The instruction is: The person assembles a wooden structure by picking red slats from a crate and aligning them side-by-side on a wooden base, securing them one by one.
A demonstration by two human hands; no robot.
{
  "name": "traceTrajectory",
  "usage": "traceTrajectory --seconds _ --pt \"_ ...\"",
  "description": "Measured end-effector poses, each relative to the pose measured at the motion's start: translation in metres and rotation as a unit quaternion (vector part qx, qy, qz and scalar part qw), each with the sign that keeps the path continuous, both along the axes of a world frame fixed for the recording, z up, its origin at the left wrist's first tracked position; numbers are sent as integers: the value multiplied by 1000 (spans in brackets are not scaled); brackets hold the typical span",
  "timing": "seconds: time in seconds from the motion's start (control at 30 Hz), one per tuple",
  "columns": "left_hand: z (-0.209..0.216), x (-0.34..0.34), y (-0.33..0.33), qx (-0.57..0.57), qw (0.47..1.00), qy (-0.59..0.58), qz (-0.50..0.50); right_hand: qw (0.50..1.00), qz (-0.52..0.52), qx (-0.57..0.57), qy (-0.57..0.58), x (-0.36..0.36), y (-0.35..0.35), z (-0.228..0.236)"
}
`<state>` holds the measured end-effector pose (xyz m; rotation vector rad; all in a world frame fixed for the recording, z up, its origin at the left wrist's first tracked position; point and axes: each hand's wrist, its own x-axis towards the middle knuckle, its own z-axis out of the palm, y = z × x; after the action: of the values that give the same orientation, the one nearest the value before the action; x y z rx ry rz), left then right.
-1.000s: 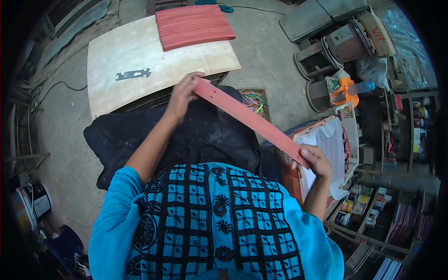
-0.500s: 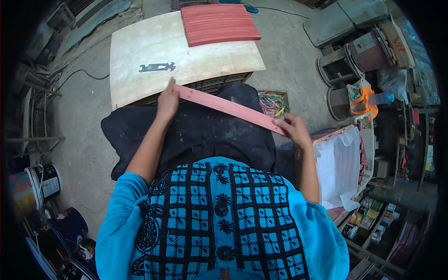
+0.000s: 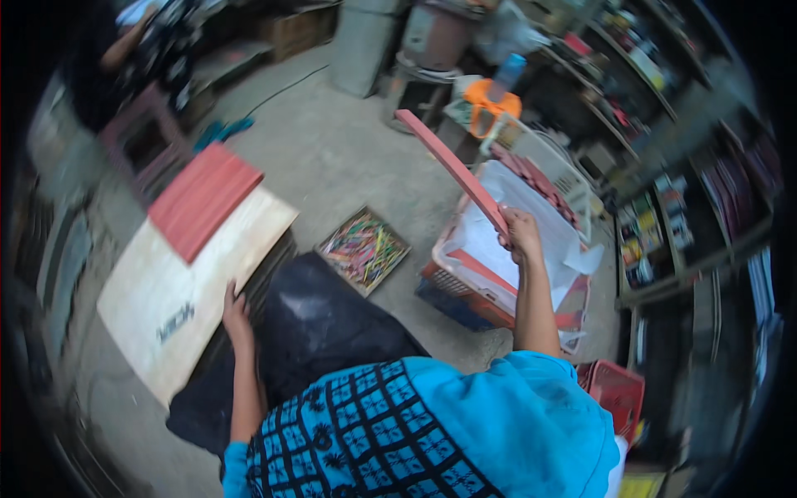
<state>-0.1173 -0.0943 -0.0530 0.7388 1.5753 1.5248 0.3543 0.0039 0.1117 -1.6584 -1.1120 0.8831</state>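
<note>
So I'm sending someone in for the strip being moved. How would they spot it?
Start at the paper-lined crate on the floor at the person's right. Above it the right hand grips one long pinkish-red strip by its lower end, slanting up and away. Other pink strips lie in the crate; this one alone is raised in the air.

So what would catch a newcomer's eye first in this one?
Probably the long pink strip, held up by the right hand over a paper-lined crate on the right. Next, the left hand resting at the edge of a pale board on the left, which bears a red stack.
</note>
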Motion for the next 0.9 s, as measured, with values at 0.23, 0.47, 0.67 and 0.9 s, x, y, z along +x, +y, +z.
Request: traceTrajectory --seconds 0.23,0.47,0.67,0.9 --pt "-15 -21 -17 -73 997 -9 -19 971 -236 25 18 64 7 -30" --pt "-14 -23 -30 -103 994 -9 32 928 -352 80 87 136 57 -62" --pt "-21 -38 -35 -119 992 -18 48 871 -233 181 392 172 120 -39" --pt "-25 -33 -31 -84 996 1 17 990 -112 -17 -85 151 56 -99"
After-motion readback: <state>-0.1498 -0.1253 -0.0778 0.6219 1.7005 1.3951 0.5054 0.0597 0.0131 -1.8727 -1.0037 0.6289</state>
